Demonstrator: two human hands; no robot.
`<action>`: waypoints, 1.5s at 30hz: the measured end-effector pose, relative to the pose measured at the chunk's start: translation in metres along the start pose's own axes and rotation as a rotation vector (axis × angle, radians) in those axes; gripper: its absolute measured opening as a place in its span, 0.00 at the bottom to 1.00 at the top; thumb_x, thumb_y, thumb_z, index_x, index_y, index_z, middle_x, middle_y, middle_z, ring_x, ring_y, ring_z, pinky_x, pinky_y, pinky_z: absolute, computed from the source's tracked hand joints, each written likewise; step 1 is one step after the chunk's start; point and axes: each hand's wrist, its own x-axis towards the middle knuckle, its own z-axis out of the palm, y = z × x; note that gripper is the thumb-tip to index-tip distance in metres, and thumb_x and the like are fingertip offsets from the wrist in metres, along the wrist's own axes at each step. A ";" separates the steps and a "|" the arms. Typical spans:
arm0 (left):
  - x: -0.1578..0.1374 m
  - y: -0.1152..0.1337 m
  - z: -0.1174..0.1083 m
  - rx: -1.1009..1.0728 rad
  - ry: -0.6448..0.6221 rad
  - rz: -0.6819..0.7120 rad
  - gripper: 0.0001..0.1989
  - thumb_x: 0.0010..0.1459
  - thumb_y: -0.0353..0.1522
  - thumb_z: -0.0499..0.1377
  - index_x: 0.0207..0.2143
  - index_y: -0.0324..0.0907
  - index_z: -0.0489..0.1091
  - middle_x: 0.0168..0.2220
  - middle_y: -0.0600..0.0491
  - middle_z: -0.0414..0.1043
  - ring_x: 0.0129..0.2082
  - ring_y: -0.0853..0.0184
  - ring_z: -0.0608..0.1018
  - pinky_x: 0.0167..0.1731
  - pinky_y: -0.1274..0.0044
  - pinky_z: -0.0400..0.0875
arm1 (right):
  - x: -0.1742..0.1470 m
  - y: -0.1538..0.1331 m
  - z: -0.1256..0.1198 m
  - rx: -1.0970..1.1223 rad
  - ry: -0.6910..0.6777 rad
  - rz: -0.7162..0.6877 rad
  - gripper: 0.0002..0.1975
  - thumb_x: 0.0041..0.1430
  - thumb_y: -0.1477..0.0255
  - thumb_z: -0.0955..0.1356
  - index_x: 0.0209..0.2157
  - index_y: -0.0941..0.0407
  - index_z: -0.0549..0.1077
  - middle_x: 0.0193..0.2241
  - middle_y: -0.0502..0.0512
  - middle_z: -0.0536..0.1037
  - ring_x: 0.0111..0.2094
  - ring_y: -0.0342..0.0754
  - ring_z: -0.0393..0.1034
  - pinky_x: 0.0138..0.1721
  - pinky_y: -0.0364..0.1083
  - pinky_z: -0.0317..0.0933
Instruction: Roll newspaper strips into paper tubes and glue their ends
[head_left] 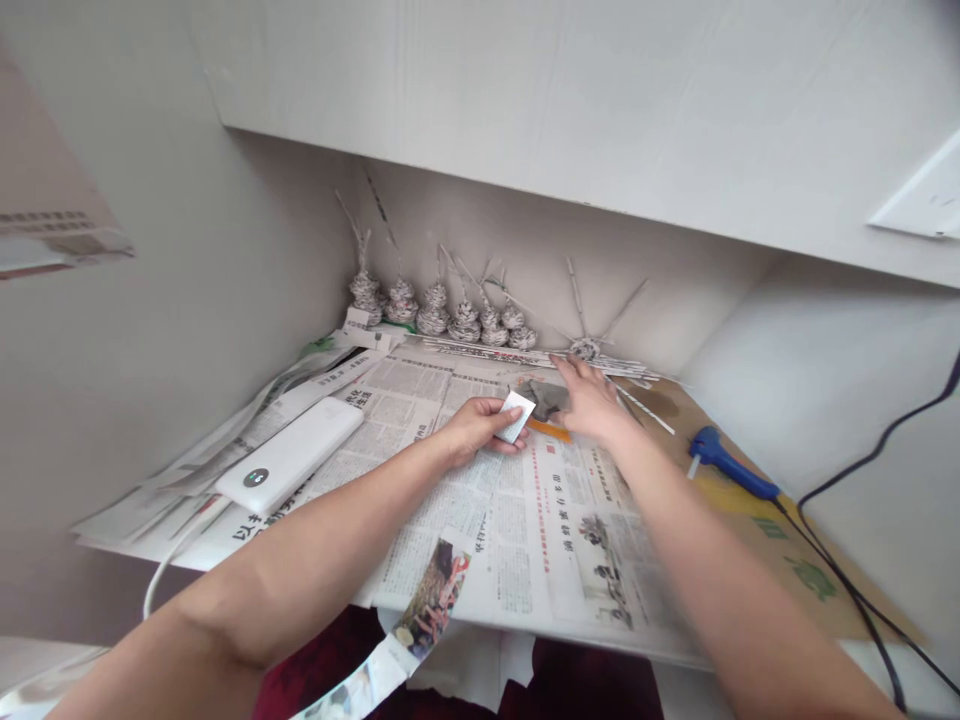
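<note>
My left hand (480, 430) is closed on a small folded piece of white printed paper (516, 416), pinched between thumb and fingers above the newspaper. Just right of it, my right hand (592, 403) reaches forward with fingers stretched apart and seems to hold nothing. Its fingertips are close to a pile of thin rolled paper sticks (487, 352); whether they touch is unclear. A flat orange thing (550, 431) lies between the hands, partly covered. Behind the sticks sits a small round coil of woven paper with sticks poking out (585, 348).
Several woven paper gourds (433, 312) stand along the back wall. A white power bank (292, 455) with a cable lies left on newspaper (487, 530). At right, a blue glue gun (731, 465) rests on cardboard (795, 540). A printed paper strip (431, 605) hangs over the front edge.
</note>
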 end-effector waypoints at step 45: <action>-0.010 0.001 0.010 0.235 -0.030 0.098 0.20 0.50 0.42 0.61 0.38 0.35 0.71 0.29 0.48 0.73 0.27 0.69 0.76 0.26 0.79 0.73 | -0.056 -0.038 0.013 1.300 -0.107 0.202 0.18 0.49 0.59 0.68 0.34 0.60 0.77 0.19 0.49 0.68 0.19 0.39 0.57 0.20 0.41 0.51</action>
